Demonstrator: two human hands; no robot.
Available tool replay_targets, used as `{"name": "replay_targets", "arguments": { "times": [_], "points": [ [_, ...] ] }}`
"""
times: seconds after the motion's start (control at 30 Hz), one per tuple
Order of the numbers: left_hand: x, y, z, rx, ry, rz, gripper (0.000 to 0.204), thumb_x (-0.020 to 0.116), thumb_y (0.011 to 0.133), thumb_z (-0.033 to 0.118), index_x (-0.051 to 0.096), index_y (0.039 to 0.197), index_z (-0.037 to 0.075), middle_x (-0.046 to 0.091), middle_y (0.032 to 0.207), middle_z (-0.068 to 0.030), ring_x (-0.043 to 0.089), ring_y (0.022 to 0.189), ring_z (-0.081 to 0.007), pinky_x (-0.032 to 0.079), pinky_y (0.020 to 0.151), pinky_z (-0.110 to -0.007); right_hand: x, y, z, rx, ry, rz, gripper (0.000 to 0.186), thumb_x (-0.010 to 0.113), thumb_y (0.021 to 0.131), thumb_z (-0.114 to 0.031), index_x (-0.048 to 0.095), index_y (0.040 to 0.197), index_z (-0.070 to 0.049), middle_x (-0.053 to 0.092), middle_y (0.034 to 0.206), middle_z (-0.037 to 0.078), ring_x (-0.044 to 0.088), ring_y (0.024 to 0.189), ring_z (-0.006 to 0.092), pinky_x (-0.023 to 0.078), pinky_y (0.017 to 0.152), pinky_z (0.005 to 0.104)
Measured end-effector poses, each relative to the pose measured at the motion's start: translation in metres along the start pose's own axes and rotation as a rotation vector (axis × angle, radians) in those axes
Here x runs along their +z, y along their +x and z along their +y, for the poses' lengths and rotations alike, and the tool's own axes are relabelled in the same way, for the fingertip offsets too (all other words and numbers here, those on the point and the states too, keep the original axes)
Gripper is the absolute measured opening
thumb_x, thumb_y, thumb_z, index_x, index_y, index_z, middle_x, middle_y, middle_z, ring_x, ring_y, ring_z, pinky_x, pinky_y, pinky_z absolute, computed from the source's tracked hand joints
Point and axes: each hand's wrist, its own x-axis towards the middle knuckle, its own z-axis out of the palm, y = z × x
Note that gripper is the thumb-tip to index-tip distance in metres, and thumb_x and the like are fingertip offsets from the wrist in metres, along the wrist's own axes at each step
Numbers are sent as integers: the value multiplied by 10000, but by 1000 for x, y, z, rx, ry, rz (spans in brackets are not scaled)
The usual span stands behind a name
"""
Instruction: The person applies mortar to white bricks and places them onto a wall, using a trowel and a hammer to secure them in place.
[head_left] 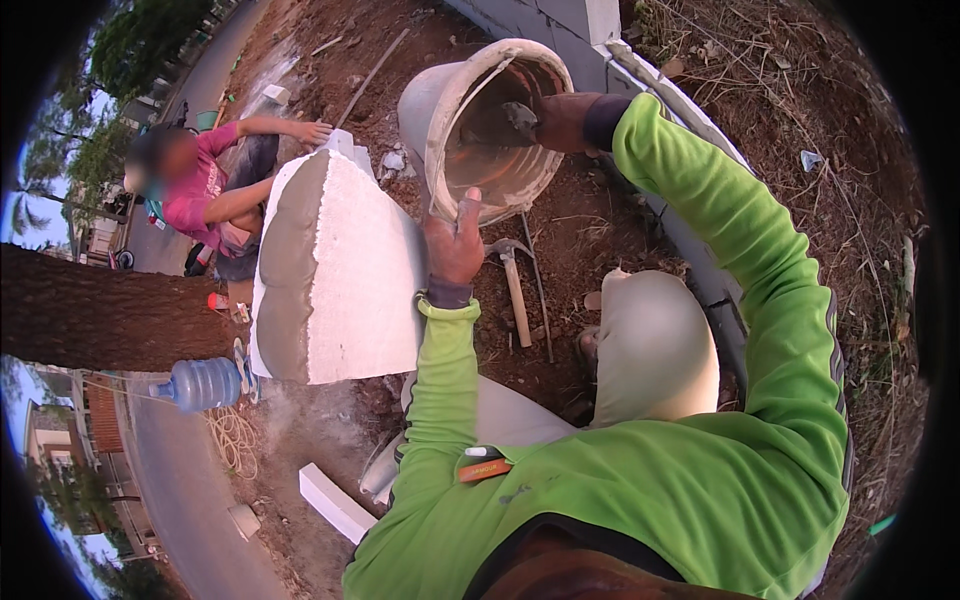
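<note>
A mortar-smeared bucket (437, 150) lies tipped with its mouth toward me. My left hand (455, 242) is closed on its near rim, thumb over the edge. Inside the mouth, my right hand (566, 122) is closed around what looks like a trowel (520, 117); its handle is hidden in my fist and its blade is grey with mortar. Left of the bucket stands a large white building block (368, 270). A thick, scalloped layer of grey mortar (290, 265) covers the block's left face.
A hammer (516, 295) and a thin metal rod (540, 290) lie below the bucket. Across the block, a person in a pink shirt (190, 205) reaches toward its far end. A block wall (690, 235) runs along the right. A blue water jug (205, 385) lies by a tree trunk (100, 308).
</note>
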Motion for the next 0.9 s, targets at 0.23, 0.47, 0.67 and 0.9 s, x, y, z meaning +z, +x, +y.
{"name": "replay_targets", "arguments": {
  "times": [0.23,0.47,0.67,0.9],
  "points": [
    [-5,-5,-8,48,-6,-87,443,647,1001,175,543,1346,-84,656,1262,-197,620,1128,-276,462,1002,-383,53,-14,8,127,746,-127,514,425,1069,-450,637,1175,6,695,827,140,706,684,243,588,650,408],
    [3,-21,-41,-34,-17,-122,369,637,1017,201,611,1268,-68,686,1199,-179,650,1056,-263,493,946,-401,59,-42,-40,171,1259,-90,470,469,1067,-457,647,1148,-29,600,724,78,572,490,158,494,418,333],
    [-6,-42,-109,55,385,-78,401,614,1016,177,574,1350,-42,689,1178,-181,652,1073,-272,488,958,-389,64,-46,-64,236,2068,-195,431,475,1079,-446,632,1114,-46,491,644,3,443,407,98,410,355,270],
    [10,-5,-29,-251,-139,153,486,575,1069,391,624,1190,-76,667,1038,-87,566,933,-161,474,856,-335,24,-78,-6,402,907,168,429,491,1069,-417,632,1130,-16,618,708,102,653,586,254,541,520,391]
  ]
}}
